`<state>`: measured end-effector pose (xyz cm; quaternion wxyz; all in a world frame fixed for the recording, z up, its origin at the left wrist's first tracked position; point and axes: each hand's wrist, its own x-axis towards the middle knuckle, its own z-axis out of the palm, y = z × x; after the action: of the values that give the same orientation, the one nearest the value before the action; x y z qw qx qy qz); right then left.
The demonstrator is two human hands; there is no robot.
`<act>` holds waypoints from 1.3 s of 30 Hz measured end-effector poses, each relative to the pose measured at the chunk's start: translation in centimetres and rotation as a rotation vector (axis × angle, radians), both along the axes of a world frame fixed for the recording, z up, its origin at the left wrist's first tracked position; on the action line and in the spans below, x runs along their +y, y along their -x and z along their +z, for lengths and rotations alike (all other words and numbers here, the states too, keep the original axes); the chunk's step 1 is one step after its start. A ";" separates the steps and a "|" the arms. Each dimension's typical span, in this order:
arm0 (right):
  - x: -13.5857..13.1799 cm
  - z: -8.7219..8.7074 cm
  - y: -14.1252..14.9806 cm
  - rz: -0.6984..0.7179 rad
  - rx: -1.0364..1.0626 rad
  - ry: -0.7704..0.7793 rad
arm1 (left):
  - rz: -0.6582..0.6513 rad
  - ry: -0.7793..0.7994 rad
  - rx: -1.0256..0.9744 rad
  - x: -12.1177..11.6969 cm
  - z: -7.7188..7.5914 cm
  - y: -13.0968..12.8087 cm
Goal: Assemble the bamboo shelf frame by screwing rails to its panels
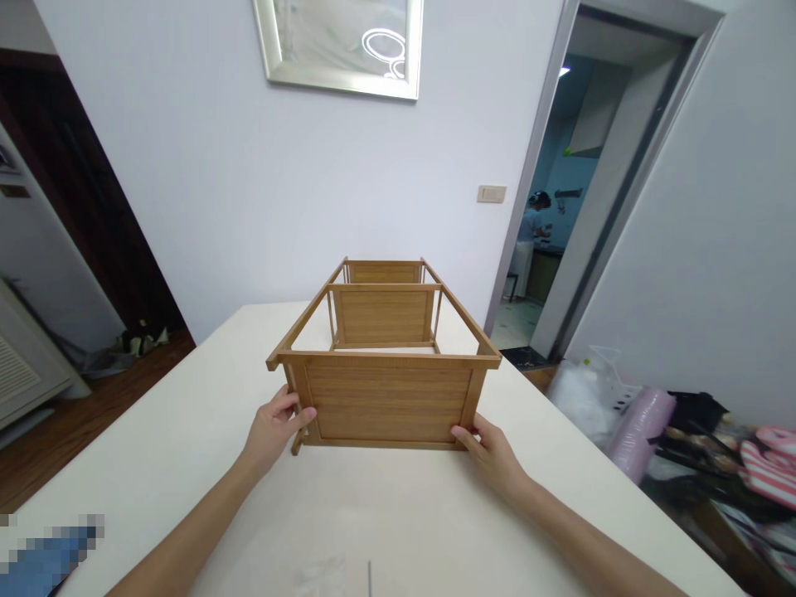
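A brown, open-framed wooden shelf unit (384,317) lies on the smooth white table (398,506), long axis running near to far, a rectangular panel (389,402) facing near; left hand (274,427) and right hand (493,454) clamp thumb and fingers on that panel's left and right edges

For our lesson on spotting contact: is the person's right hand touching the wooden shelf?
Touching. The head view shows the right hand with its thumb lying on the wooden shelf, near the closest panel's lower right corner.

No words, labels or numbers appear readable from this view.
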<state>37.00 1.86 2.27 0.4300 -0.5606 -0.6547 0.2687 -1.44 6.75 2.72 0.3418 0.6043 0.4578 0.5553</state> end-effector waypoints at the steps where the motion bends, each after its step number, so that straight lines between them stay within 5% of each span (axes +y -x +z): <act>1: -0.1 -0.1 0.1 -0.013 0.006 -0.008 | 0.001 -0.002 0.000 -0.1 0.0 -0.2; 16: 0.3 -1.3 -0.3 -0.093 -0.030 -0.029 | 0.145 -0.023 -0.214 -0.8 -0.8 -1.9; 18: 0.3 -1.3 -0.3 -0.079 -0.015 -0.041 | 0.058 0.013 -0.249 -0.1 -0.3 -1.4; 22: 0.3 -1.1 -0.3 -0.053 0.007 -0.047 | -0.324 0.190 -0.247 1.2 1.6 -0.1; 25: 0.3 -0.9 -0.3 -0.029 0.016 -0.043 | -0.456 0.288 -0.205 1.5 2.8 0.4; 39: -0.6 0.0 -0.2 -0.007 0.049 -0.050 | -0.437 0.350 -0.185 1.8 1.6 1.5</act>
<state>37.18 1.22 2.29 0.4606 -0.5451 -0.6486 0.2646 -2.92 8.54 4.28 0.5927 0.5673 0.3722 0.4339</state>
